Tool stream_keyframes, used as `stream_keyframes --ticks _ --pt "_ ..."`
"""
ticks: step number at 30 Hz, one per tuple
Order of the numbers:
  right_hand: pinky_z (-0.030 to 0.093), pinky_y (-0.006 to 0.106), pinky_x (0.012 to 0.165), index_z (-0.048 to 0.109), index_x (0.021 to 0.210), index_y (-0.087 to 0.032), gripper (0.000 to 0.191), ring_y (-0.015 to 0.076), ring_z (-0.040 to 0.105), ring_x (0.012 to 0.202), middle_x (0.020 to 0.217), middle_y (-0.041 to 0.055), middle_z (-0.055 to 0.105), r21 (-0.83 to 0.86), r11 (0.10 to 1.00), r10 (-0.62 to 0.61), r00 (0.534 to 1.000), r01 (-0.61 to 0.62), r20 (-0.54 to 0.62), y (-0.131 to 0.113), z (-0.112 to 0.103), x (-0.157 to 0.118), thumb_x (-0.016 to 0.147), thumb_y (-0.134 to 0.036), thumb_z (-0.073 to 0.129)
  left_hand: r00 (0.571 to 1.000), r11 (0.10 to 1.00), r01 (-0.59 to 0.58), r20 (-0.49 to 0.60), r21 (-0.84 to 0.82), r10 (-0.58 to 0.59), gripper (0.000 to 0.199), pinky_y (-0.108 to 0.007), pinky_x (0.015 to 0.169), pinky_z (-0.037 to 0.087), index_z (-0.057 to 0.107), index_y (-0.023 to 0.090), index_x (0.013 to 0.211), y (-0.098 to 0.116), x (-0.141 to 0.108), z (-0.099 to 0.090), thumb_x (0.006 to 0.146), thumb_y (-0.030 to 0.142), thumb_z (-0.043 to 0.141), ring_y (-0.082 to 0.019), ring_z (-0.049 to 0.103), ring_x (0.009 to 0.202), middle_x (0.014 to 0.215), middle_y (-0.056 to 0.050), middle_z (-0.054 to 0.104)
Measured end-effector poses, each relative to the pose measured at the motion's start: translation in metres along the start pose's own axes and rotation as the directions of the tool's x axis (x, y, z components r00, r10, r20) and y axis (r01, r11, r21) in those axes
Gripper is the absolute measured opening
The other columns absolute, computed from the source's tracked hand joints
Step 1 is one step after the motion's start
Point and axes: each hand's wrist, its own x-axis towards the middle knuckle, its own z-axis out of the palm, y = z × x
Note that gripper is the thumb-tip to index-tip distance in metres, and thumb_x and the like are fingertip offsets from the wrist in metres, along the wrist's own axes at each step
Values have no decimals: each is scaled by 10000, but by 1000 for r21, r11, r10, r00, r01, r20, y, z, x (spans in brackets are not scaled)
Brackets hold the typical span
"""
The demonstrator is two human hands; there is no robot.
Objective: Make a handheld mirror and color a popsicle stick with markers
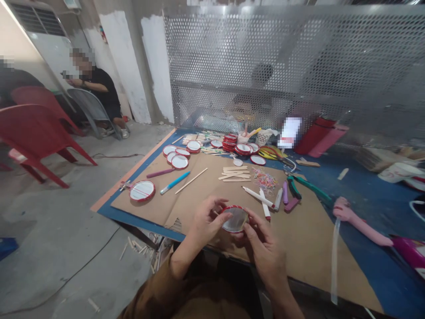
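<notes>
My left hand and my right hand hold a round mirror with a red rim between them, just above the brown cardboard sheet. Fingers of both hands press on its rim. Farther off lie several similar red-rimmed mirrors, and one has thin red strips across its face. Two white marker-like tubes lie nearest my right hand. Flat wooden craft sticks and a heap of small coloured rubber bands lie beyond them.
Green-handled pliers and a blue craft knife lie on the blue-topped table. A seated person holds a phone beyond red plastic chairs. A perforated metal panel stands behind the table.
</notes>
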Motion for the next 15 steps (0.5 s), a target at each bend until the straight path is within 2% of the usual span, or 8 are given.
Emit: stream_keyframes --ticks 5,10,15 --pt "618 280 622 684 1190 -250 335 144 688 672 1040 73 705 -71 988 -136 990 138 32 1 5 -3 916 -412 578 998 993 -62 22 102 60 94 -242 627 439 656 180 851 -1 -2 0 834 242 587 -139 539 671 725 -10 617" --pt "608 252 591 669 1204 -262 298 126 688 642 999 62 695 -119 966 -224 973 230 63 0 5 -4 949 -347 539 996 998 11 87 57 -16 119 -228 599 429 636 174 848 3 1 -1 845 260 552 -126 522 641 701 9 582" --pt "605 253 592 671 1195 -269 288 127 687 629 999 60 696 -137 958 -246 967 253 62 -1 4 -3 951 -336 534 986 996 83 149 -40 -77 132 -208 553 424 609 173 828 6 5 -4 830 295 560 -106 502 580 669 30 563"
